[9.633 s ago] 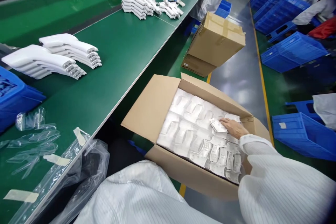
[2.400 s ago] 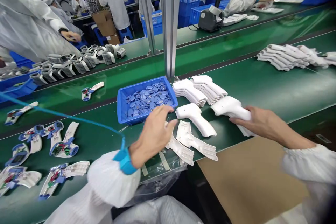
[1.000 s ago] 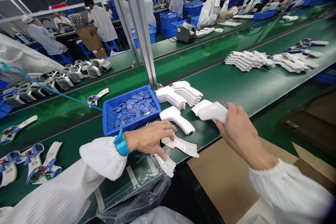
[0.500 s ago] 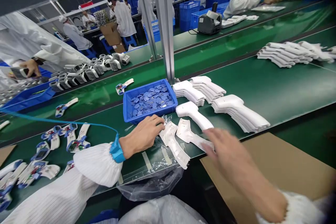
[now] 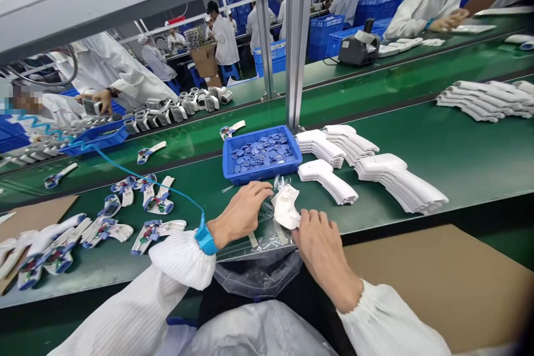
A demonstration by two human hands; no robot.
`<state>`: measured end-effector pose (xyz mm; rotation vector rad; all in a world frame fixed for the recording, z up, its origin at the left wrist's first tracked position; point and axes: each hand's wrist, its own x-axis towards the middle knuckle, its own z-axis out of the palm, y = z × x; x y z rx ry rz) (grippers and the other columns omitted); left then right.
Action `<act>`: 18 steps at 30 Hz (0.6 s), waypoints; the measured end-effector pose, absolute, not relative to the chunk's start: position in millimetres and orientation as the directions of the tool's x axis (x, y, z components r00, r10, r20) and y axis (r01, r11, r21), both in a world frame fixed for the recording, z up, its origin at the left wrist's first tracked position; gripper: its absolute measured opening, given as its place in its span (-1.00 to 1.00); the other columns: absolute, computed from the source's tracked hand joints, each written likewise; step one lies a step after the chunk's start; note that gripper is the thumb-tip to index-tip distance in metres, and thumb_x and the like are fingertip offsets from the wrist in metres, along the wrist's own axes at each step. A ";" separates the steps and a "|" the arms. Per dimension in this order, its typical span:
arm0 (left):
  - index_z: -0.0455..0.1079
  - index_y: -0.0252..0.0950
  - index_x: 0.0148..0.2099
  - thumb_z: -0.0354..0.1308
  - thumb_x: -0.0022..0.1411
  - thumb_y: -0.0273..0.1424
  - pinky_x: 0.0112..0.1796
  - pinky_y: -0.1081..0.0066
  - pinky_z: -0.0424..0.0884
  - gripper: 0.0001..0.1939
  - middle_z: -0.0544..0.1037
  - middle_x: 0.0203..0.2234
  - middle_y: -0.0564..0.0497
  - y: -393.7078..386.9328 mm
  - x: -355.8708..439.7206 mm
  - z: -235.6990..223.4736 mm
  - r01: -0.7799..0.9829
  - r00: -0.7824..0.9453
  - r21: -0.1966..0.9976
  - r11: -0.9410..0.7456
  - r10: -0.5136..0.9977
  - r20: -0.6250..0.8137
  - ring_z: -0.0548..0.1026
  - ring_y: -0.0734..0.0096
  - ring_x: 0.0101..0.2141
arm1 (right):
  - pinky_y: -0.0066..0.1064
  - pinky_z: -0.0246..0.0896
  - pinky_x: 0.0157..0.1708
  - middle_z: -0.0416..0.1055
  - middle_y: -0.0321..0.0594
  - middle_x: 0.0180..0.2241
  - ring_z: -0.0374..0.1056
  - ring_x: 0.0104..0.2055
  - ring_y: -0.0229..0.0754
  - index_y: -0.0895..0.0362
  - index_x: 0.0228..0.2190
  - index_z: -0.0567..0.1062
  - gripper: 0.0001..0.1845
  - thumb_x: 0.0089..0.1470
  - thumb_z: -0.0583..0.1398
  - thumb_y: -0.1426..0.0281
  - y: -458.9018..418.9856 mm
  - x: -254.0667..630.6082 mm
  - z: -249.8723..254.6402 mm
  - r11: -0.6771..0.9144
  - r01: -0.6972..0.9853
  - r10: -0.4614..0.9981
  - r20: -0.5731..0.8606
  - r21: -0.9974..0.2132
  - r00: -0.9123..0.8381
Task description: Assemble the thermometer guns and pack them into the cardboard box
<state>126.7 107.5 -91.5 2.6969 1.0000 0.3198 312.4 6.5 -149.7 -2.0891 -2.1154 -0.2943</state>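
My right hand (image 5: pixel 319 239) is closed on a white plastic handle shell (image 5: pixel 286 207), held up at the near edge of the green belt (image 5: pixel 459 150). My left hand (image 5: pixel 242 211) pinches the clear plastic bag (image 5: pixel 267 233) lying next to that shell; a blue wrist strap (image 5: pixel 204 239) with a coiled cable is on that wrist. Just beyond my hands stands a blue tray (image 5: pixel 292 150) of small blue parts. Stacks of white shells (image 5: pixel 400 181) lie to the right of the tray, with a shorter stack (image 5: pixel 327 181) nearest my hands.
More clear bags (image 5: pixel 258 275) hang off the belt edge. A cardboard flap (image 5: pixel 438 283) sits at lower right. Half-built units with circuit boards (image 5: pixel 146 200) lie at left. Metal posts (image 5: pixel 298 39) rise behind the tray. Other people in white coats work on the far lines.
My right hand set a stack of shells down on the belt, swung back left and picked up the loose shell by the bag. My left hand stayed on the bag.
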 end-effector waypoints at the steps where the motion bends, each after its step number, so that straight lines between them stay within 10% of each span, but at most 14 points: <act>1: 0.31 -0.30 0.21 0.04 0.11 -0.75 0.24 0.02 0.35 -0.38 0.40 0.26 -0.16 106.9 128.5 -93.6 0.579 0.767 0.297 -0.759 0.631 0.118 0.34 0.13 0.25 | -0.21 0.17 -0.27 0.42 -0.02 -0.25 0.34 -0.21 0.02 0.21 -0.16 0.42 -0.89 0.26 0.18 0.47 6.8 308.4 -150.6 0.020 0.999 0.968 0.249 0.026 -0.026; 7: 0.28 -0.28 0.29 0.09 0.09 -0.71 0.38 0.01 0.12 -0.30 0.29 0.37 -0.15 112.9 145.0 -87.1 0.379 0.900 0.290 -0.879 0.423 0.106 0.15 0.09 0.40 | -0.22 0.30 -0.27 0.48 0.00 -0.23 0.42 -0.19 0.03 0.20 -0.13 0.45 -0.78 0.17 0.14 0.57 8.1 325.1 -133.2 0.070 0.996 0.958 0.283 -0.050 -0.053; 12: 0.38 -0.27 0.08 0.34 0.24 -0.17 0.07 0.12 0.47 -0.55 0.59 0.00 -0.17 108.0 165.5 -61.5 0.300 0.887 0.659 -0.690 0.456 0.074 0.55 0.06 0.02 | -0.38 0.35 -0.45 0.56 -0.23 -0.32 0.48 -0.38 -0.11 0.07 -0.07 0.47 -0.71 0.16 0.22 0.29 -2.8 366.4 -106.1 0.102 0.814 0.994 0.092 -0.572 -0.059; 15: 0.36 -0.25 -0.06 0.30 0.16 0.17 -0.32 0.22 0.51 -0.39 0.63 -0.31 -0.10 103.3 188.8 -54.4 0.496 0.759 0.823 -0.277 0.599 -0.255 0.61 0.10 -0.31 | -0.32 0.34 -0.49 0.58 -0.09 -0.21 0.54 -0.28 0.02 0.11 0.09 0.40 -0.50 0.15 0.19 0.20 -8.5 377.4 -108.1 0.014 0.896 0.969 0.228 -0.443 0.098; 18: 0.33 -0.26 0.08 0.18 0.24 0.19 -0.27 0.17 0.53 -0.33 0.64 -0.23 -0.16 100.8 204.5 -51.8 0.538 0.652 0.837 -0.100 0.679 -0.338 0.63 0.03 -0.24 | -0.27 0.31 -0.48 0.56 0.02 -0.17 0.55 -0.22 0.08 0.15 0.14 0.36 -0.50 0.19 0.09 0.29 -1.4 388.8 -117.3 -0.059 0.974 0.936 0.326 -0.220 0.130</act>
